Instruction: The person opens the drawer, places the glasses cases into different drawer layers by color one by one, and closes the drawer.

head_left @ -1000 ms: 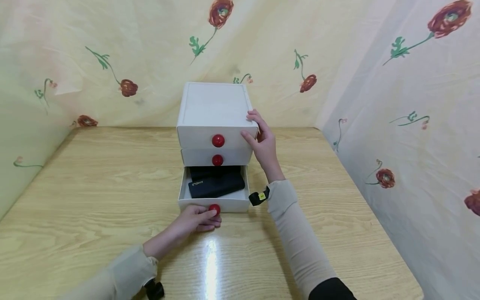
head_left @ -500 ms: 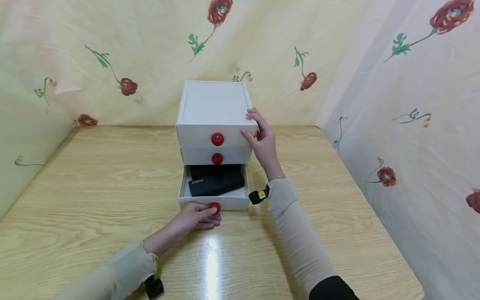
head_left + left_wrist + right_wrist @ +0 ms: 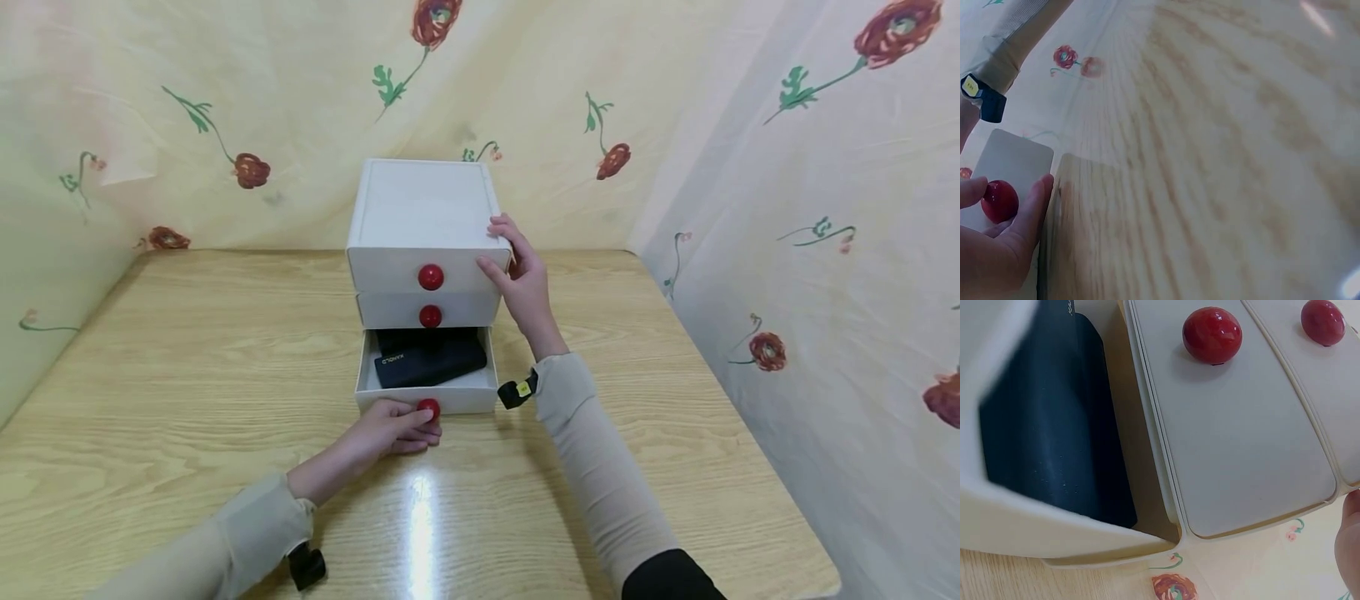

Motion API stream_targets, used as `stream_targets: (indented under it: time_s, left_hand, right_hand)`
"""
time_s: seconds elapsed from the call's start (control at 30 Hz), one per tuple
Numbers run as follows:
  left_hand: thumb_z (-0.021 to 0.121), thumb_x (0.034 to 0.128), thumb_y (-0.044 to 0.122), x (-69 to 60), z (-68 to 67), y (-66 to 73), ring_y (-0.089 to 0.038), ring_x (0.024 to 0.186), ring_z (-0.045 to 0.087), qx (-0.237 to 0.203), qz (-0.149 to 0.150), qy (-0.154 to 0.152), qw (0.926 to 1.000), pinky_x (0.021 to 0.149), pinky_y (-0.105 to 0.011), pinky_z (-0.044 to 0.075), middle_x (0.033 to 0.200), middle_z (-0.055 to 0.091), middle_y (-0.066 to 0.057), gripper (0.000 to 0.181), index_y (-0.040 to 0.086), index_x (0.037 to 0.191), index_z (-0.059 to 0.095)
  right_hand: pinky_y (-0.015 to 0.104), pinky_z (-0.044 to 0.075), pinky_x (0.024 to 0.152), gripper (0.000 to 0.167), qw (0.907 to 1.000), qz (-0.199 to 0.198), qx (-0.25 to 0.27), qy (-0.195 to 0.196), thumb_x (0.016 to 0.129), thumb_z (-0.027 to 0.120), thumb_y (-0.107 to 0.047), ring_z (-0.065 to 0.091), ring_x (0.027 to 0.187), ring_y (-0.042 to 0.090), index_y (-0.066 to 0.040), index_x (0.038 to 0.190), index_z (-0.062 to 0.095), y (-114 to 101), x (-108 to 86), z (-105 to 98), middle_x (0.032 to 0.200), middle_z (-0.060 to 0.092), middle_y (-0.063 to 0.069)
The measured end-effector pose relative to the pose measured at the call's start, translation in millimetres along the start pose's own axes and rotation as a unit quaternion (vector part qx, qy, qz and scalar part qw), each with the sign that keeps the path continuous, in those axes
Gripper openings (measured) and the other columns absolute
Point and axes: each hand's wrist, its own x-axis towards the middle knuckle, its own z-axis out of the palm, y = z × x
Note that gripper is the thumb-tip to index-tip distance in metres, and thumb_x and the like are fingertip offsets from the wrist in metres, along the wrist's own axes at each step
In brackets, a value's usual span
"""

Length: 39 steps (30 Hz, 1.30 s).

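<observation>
A white drawer cabinet [image 3: 427, 204] stands toward the back of the table. Its bottom drawer [image 3: 365, 371] is pulled out. Inside lies a flat black oblong case [image 3: 431, 365] with small light lettering, over another dark item partly hidden beneath the cabinet. My left hand [image 3: 390, 427] pinches the red knob [image 3: 430, 408] of this drawer, thumb on one side; the left wrist view shows the knob [image 3: 1000, 201] between thumb and fingers. My right hand [image 3: 528, 287] grips the cabinet's front right corner, thumb on the front, fingertips at the top edge. Only its edge shows in the right wrist view.
Two more drawers, the top one [image 3: 386, 271] and the middle one [image 3: 386, 310], are closed and carry red knobs. The wooden table [image 3: 225, 358] extends on both sides. A flowered cloth [image 3: 300, 100] hangs behind and at the sides.
The bottom drawer has slid in very slightly, with my left hand still on its knob. My right hand keeps its hold on the cabinet corner. The head view has shifted a little.
</observation>
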Motion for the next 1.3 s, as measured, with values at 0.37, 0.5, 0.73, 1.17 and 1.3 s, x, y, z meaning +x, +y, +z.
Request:
stream_targets:
  time_s: [0.37, 0.5, 0.73, 1.17, 1.3]
  left_hand:
    - [0.051, 0.1011, 0.015, 11.7, -4.4, 7.1, -0.013, 0.089, 0.072, -0.018, -0.013, 0.023, 0.9995, 0.085, -0.028, 0.058, 0.105, 0.072, -0.019, 0.037, -0.016, 0.121, 0.057]
    - [0.051, 0.1011, 0.013, 17.6, -5.6, 8.2, -0.013, 0.088, 0.072, -0.041, -0.014, 0.030, 0.9986, 0.083, -0.026, 0.058, 0.104, 0.072, -0.018, 0.037, -0.016, 0.123, 0.055]
    - [0.050, 0.1014, 0.013, 27.9, -7.9, 9.2, -0.012, 0.088, 0.072, -0.044, -0.004, 0.042, 0.9981, 0.080, -0.025, 0.058, 0.105, 0.072, -0.018, 0.038, -0.016, 0.125, 0.053]
    - [0.051, 0.1012, 0.016, 42.6, -12.6, 13.3, -0.014, 0.088, 0.072, -0.047, -0.002, 0.077, 0.9960, 0.080, -0.026, 0.058, 0.109, 0.071, -0.021, 0.037, -0.012, 0.125, 0.055]
    - [0.052, 0.1008, 0.016, 46.4, -13.1, 14.8, -0.015, 0.089, 0.072, -0.044, -0.008, 0.088, 0.9951, 0.080, -0.025, 0.058, 0.110, 0.070, -0.021, 0.036, -0.011, 0.124, 0.057]
  right_hand:
    - [0.038, 0.032, 0.118, 0.039, 1.0000, 0.001, -0.007, 0.002, 0.091, 0.067, -0.012, 0.032, 0.144, 0.009, -0.005, 0.127, 0.057, 1, 0.4, 0, 0.149, 0.047, 0.001]
    - [0.038, 0.032, 0.118, 0.039, 1.0000, -0.005, -0.004, 0.003, 0.091, 0.067, -0.011, 0.032, 0.144, 0.009, -0.004, 0.127, 0.056, 0, 1.0, 0, 0.148, 0.047, 0.002]
    - [0.038, 0.032, 0.118, 0.038, 1.0000, -0.003, 0.003, 0.002, 0.090, 0.067, -0.010, 0.031, 0.145, 0.010, -0.004, 0.127, 0.057, 0, 0.9, 0, 0.148, 0.047, 0.003]
    - [0.038, 0.031, 0.118, 0.040, 0.9999, -0.012, 0.010, 0.001, 0.090, 0.067, -0.008, 0.031, 0.145, 0.008, -0.001, 0.127, 0.055, 0, -0.2, 1, 0.148, 0.047, 0.004]
    - [0.039, 0.031, 0.118, 0.039, 0.9999, -0.006, 0.013, 0.001, 0.090, 0.066, -0.007, 0.031, 0.145, 0.010, -0.002, 0.127, 0.056, 1, 0.0, 1, 0.149, 0.046, 0.004]
